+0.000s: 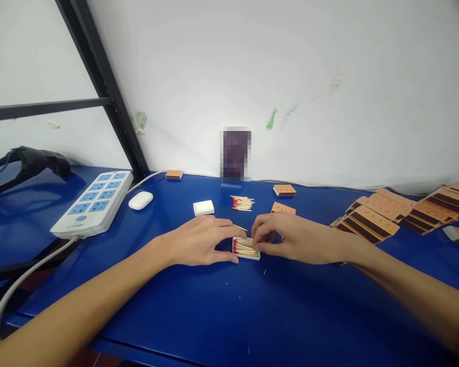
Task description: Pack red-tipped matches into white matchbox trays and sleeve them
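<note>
A small white matchbox tray lies on the blue table, filled with red-tipped matches. My left hand has its thumb and index finger around the tray's left end. At the right end, my right hand is closed, its thumb and fingertips pressed together over the match ends; whatever is between them is hidden. One pale stick shows just behind the tray, by my left fingers. Farther back lies a loose pile of matches, with a white tray turned bottom up to its left.
Orange matchboxes stand beyond my right hand, another by the wall. Overlapping flat matchbox sleeves spread at the right. Left are a power strip, a white earphone case and a black frame post. A blurred-out rectangle leans against the wall.
</note>
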A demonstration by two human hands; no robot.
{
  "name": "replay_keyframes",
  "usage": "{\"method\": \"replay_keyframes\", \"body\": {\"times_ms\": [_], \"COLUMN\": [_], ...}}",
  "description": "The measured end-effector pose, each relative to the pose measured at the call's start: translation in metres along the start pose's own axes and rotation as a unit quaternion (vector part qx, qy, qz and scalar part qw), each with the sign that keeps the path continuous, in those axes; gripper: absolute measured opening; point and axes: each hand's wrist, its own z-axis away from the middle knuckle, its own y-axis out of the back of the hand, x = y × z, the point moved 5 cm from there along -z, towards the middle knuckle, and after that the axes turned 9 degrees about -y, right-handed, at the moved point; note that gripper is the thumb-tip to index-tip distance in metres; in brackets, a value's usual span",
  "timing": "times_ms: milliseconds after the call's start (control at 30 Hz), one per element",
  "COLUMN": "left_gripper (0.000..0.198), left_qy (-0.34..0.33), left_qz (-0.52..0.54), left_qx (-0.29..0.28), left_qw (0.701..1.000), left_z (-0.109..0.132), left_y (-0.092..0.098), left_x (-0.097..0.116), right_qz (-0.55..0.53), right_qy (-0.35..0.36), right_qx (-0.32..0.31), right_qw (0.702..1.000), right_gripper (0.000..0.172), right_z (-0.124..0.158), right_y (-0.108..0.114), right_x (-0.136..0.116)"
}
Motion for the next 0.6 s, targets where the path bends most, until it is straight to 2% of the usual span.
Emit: {"method": "replay_keyframes", "body": {"times_ms": [100,200,333,600], "left_gripper": [0.043,0.033,0.03,0.021], "left_qy": [0.013,0.043,0.072,0.058], "left_qz": [-0.007,-0.085,-0.163,-0.161], "left_qx": [0.02,0.042,0.039,0.0], "left_qw": [1.0,0.995,0.983,0.985], "left_z": [0.001,0.003,0.001,-0.015], "left_y": [0.005,0.008,0.004,-0.007], "left_x": [-0.004,-0.014,-0.026,-0.022], "right_qz": [0.025,0.044,0.081,0.083], "right_qy": [-0.011,-0.041,-0.073,-0.104], "right_qx": [0.063,0.127,0.126,0.122], "right_qw": [0.998,0.99,0.986,0.984], "right_gripper": [0.025,0.026,0.027,0.03], "right_z": [-0.003,-0.008,-0.013,-0.014], "right_y": [0.005,0.008,0.005,0.011], "right_x": [0.0,0.004,0.006,0.006]}}
